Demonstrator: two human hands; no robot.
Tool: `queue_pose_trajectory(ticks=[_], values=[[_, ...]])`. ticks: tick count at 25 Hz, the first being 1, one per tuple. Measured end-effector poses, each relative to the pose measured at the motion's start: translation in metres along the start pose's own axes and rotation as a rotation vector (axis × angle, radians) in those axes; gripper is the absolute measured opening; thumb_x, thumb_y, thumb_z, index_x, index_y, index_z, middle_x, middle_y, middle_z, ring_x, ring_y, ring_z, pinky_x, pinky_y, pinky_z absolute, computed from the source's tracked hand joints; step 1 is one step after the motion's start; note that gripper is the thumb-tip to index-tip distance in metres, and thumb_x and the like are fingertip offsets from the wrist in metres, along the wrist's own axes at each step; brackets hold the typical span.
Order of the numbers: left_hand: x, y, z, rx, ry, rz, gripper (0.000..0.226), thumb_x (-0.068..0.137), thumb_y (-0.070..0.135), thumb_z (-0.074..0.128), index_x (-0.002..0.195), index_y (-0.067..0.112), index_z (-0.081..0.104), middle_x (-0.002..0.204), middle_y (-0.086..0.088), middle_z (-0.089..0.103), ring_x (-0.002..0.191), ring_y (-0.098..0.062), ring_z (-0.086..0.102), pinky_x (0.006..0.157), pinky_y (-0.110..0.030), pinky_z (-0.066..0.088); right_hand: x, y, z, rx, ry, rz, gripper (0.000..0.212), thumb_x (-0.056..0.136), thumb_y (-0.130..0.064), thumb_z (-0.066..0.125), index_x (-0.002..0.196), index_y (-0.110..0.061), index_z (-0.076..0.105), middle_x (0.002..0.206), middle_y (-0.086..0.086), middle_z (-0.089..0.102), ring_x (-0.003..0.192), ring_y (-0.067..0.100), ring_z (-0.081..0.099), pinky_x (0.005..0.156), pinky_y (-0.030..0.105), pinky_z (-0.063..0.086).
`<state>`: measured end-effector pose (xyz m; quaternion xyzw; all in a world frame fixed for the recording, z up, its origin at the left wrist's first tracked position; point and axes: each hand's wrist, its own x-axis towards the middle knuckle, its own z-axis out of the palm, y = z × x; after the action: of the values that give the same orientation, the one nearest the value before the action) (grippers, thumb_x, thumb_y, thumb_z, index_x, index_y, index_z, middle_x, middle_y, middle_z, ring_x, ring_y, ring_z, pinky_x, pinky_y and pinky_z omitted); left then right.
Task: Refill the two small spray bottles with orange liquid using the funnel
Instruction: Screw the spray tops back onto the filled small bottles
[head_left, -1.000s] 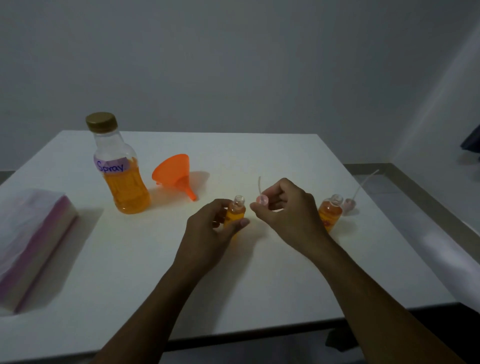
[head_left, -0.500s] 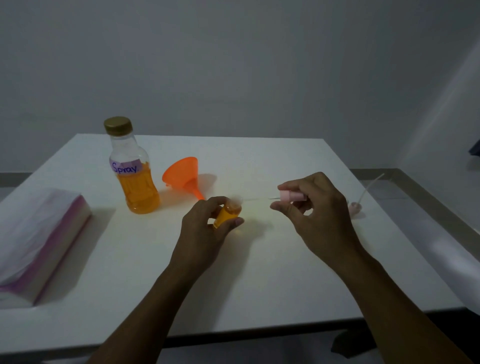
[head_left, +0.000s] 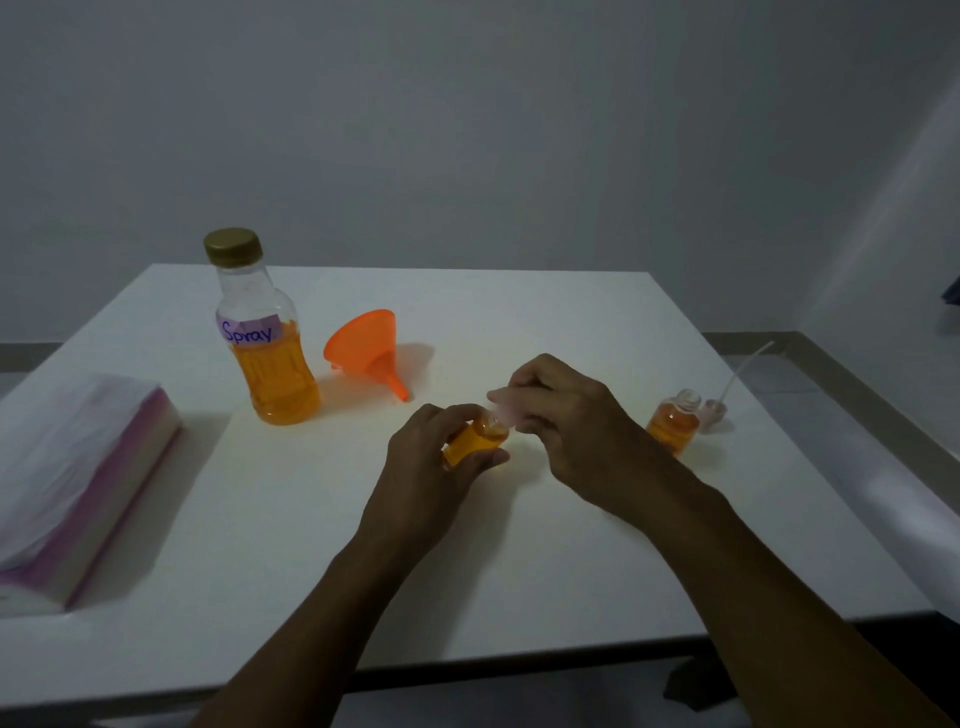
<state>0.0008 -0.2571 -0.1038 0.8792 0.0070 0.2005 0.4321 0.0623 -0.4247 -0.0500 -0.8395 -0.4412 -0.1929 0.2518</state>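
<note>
In the middle of the white table (head_left: 311, 545): left hand (head_left: 431, 460), fingers curled round a small clear spray bottle full of orange liquid (head_left: 475, 440). Bottle tipped toward the right hand (head_left: 569, 423). Right hand pinching a little pink spray top (head_left: 506, 406) right at the bottle's mouth; touching or not, hard to tell. Off to the right, a second small clear bottle of orange liquid (head_left: 674, 422), standing up, mouth open. Just beside that, another pink spray top with a thin white tube (head_left: 716, 410). Farther back on the left, a big clear bottle with a gold cap and a purple "Spray" label (head_left: 270, 364), about half full of orange. Near it, a bright orange plastic funnel (head_left: 363, 345) on its side. At the left edge, a soft pink and white pack (head_left: 78, 478).
</note>
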Motion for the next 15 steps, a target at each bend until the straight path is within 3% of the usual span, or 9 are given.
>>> queue_pose_trajectory(ticks=[3, 6, 8, 11, 13, 15], values=[[0.000, 0.000, 0.000, 0.013, 0.001, 0.009, 0.055, 0.073, 0.053, 0.065, 0.120, 0.024, 0.063, 0.113, 0.001, 0.064, 0.095, -0.013, 0.057, 0.080, -0.030, 0.054, 0.003, 0.004, 0.000, 0.064, -0.035, 0.003, 0.028, 0.081, 0.001, 0.076, 0.109, -0.003, 0.075, 0.103, 0.010, 0.073, 0.090, 0.007, 0.062, 0.080, -0.006, 0.041], [0.000, -0.001, -0.001, 0.032, 0.003, 0.047, 0.047, 0.076, 0.046, 0.071, 0.117, 0.024, 0.065, 0.110, 0.001, 0.066, 0.091, -0.012, 0.056, 0.075, -0.022, 0.050, 0.003, 0.004, -0.008, 0.165, -0.090, 0.088, 0.019, 0.087, -0.009, 0.073, 0.106, -0.008, 0.074, 0.103, 0.005, 0.074, 0.087, 0.004, 0.063, 0.079, 0.006, 0.050], [-0.001, -0.001, -0.001, 0.049, -0.001, 0.070, 0.042, 0.077, 0.041, 0.073, 0.116, 0.026, 0.065, 0.109, 0.002, 0.066, 0.091, -0.011, 0.056, 0.075, -0.017, 0.046, 0.002, 0.001, -0.013, 0.137, -0.157, 0.233, 0.019, 0.090, -0.031, 0.072, 0.099, -0.014, 0.073, 0.092, -0.003, 0.072, 0.078, 0.005, 0.062, 0.070, 0.015, 0.050], [-0.003, 0.000, 0.000, 0.061, -0.019, 0.087, 0.041, 0.078, 0.043, 0.073, 0.116, 0.029, 0.064, 0.108, 0.004, 0.065, 0.092, -0.010, 0.056, 0.076, -0.019, 0.048, 0.002, 0.002, -0.018, -0.073, -0.287, 0.438, 0.047, 0.087, -0.066, 0.053, 0.074, -0.022, 0.060, 0.070, -0.009, 0.061, 0.064, 0.008, 0.056, 0.061, 0.020, 0.040], [-0.003, 0.001, 0.000, 0.062, -0.024, 0.098, 0.042, 0.079, 0.046, 0.070, 0.117, 0.030, 0.064, 0.107, 0.005, 0.064, 0.091, -0.011, 0.057, 0.074, -0.021, 0.049, 0.000, 0.004, -0.020, -0.005, -0.308, 0.489, 0.045, 0.081, -0.071, 0.057, 0.091, -0.028, 0.062, 0.086, -0.016, 0.062, 0.076, 0.007, 0.062, 0.068, 0.021, 0.049], [-0.002, 0.003, 0.000, 0.068, -0.018, 0.093, 0.043, 0.080, 0.047, 0.068, 0.118, 0.028, 0.064, 0.108, 0.004, 0.064, 0.090, -0.010, 0.056, 0.073, -0.020, 0.047, -0.003, 0.005, -0.026, 0.182, -0.295, 0.476, 0.051, 0.077, -0.055, 0.076, 0.121, -0.035, 0.057, 0.103, -0.018, 0.058, 0.082, 0.007, 0.064, 0.070, 0.016, 0.052]])
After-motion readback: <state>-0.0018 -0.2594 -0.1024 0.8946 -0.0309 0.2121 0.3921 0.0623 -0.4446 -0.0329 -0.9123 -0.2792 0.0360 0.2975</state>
